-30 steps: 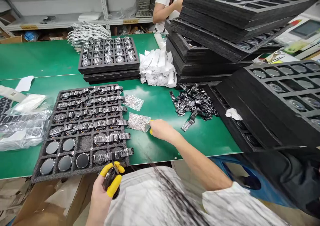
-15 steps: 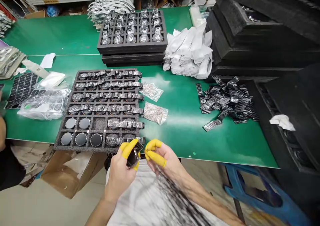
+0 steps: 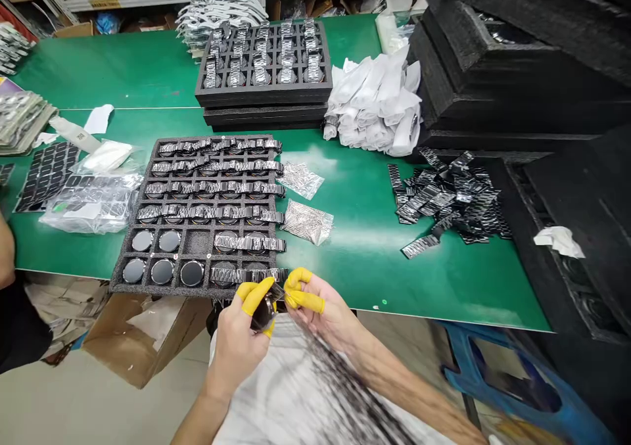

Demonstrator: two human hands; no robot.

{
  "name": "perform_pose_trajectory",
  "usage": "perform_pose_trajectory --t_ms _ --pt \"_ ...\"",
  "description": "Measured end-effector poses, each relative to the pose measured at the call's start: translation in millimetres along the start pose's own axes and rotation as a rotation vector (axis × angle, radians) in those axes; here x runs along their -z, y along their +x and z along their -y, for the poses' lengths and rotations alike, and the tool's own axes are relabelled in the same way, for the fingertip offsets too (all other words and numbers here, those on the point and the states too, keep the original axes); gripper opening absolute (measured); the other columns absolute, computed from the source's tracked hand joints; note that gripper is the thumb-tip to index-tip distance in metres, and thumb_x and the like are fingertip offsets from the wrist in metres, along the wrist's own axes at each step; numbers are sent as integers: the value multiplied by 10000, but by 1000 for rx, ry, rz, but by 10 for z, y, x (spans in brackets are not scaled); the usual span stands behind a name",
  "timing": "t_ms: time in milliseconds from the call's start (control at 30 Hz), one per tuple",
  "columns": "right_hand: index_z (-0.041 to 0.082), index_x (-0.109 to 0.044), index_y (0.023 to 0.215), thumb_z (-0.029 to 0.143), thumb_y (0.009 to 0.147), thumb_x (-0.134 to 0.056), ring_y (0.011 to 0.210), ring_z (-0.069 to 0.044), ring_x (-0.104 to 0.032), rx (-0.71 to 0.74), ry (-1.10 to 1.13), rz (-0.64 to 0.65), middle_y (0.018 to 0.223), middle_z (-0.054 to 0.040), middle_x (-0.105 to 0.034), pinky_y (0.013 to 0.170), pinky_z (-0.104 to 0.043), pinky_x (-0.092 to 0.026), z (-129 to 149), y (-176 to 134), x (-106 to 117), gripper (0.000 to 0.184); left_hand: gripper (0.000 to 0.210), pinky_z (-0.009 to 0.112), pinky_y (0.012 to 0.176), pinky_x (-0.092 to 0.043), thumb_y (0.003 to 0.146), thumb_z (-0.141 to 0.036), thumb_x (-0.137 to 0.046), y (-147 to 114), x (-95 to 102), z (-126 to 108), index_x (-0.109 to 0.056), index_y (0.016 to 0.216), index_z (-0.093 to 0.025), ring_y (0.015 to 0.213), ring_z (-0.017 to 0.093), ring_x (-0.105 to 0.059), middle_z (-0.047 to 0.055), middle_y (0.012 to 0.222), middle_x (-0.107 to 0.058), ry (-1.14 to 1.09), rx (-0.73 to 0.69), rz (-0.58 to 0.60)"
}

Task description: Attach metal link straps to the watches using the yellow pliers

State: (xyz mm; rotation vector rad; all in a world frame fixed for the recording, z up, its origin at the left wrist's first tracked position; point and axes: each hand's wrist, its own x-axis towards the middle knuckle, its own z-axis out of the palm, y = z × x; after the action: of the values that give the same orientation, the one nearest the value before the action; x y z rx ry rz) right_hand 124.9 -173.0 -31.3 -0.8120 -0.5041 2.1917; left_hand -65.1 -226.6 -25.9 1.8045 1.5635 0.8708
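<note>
In the head view, my left hand [image 3: 240, 340] is closed around a dark round watch [image 3: 263, 312] at the table's front edge. Yellow finger covers sit on several of its fingers. My right hand [image 3: 328, 310], with yellow covers too, pinches at the watch's right side; whatever lies between its fingertips is too small to make out. Just beyond the hands lies a black foam tray [image 3: 117, 284] of watches. Most carry black link bands, while several round watch heads [image 3: 162, 271] at the front left have none. One compartment [image 3: 198, 242] is bare.
Two clear bags of small metal pins [image 3: 309, 221] lie right of the tray. A pile of black link bands [image 3: 451, 195] is farther right. Behind are stacked foam trays [image 3: 263, 93] and white-wrapped items [image 3: 374, 106]. Tall black foam blocks [image 3: 513, 103] stand right. Another person's arm [image 3: 6, 254] shows left.
My right hand has come slightly left, and its fingertips are now pinched close against the watch. The left hand keeps its hold. The whole view has shifted slightly.
</note>
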Motion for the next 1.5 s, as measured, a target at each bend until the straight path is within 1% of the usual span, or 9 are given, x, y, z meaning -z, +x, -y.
perform_pose_trajectory --t_ms 133,233,300,400,467,600,733,833,1500 --pt "245 -534 916 561 835 -857 413 -78 -423 137 -121 -90 628 86 -551 379 -188 -321 -109 36 1 460 575 318 936 -605 911 -151 -661 -12 -11 -80 -622 1469 -285 1059 221 -725 101 1284 -697 -167 62 64" --pt "250 -593 961 647 879 -780 486 -104 -495 322 -282 -170 707 49 -572 436 -216 -398 -154 10 67 446 470 304 828 -614 928 -319 -742 -38 -45 -122 -698 1390 -243 956 210 -716 113 1218 -731 -445 289 132" --pt "266 -671 1091 667 861 -788 744 -177 -642 425 -407 -139 952 -41 -661 617 -286 -538 -133 -30 133 477 498 260 632 -567 907 -445 -783 -57 -66 -126 -731 1345 -214 728 157 -657 107 1090 -758 -652 481 190" --pt "293 -764 1072 631 839 -824 1127 -283 -625 446 -608 -22 1313 -119 -638 935 -425 -555 -71 -74 212 415 576 222 478 -429 844 -558 -832 -65 -75 -111 -767 1268 -173 537 95 -477 52 815 -712 -814 590 251" --pt "285 -775 908 623 849 -816 1145 -293 -616 439 -587 -10 1286 -113 -666 1007 -461 -518 -50 -78 216 345 590 216 467 -404 836 -568 -840 -46 -53 -103 -759 1266 -173 517 89 -443 21 725 -663 -817 553 233" --pt "260 -676 811 711 836 -778 809 -234 -656 314 -159 25 832 -51 -710 866 -429 -542 -107 -72 99 463 473 220 531 -487 984 -447 -702 47 67 -96 -670 1403 -230 579 106 -554 47 892 -727 -657 391 56" --pt "207 -637 788 680 845 -795 542 -159 -573 60 -30 206 591 -6 -644 658 -331 -505 -210 -79 -42 503 470 382 1084 -554 1016 -159 -576 126 193 -70 -657 1449 -323 1243 236 -667 90 1464 -648 -191 -19 31" --pt "159 -670 782 619 799 -871 461 -108 -526 -26 -89 276 566 6 -645 568 -275 -461 -240 -63 -93 503 666 391 1171 -505 956 -8 -507 136 221 -63 -581 1520 -354 1376 232 -603 57 1539 -611 22 -191 87" --pt "167 -628 668 592 748 -911 418 -75 -439 -54 -144 181 509 33 -606 483 -240 -378 -178 -24 -142 517 699 333 1064 -593 881 49 -495 113 171 -106 -596 1479 -298 1208 213 -710 63 1383 -670 91 -202 76"
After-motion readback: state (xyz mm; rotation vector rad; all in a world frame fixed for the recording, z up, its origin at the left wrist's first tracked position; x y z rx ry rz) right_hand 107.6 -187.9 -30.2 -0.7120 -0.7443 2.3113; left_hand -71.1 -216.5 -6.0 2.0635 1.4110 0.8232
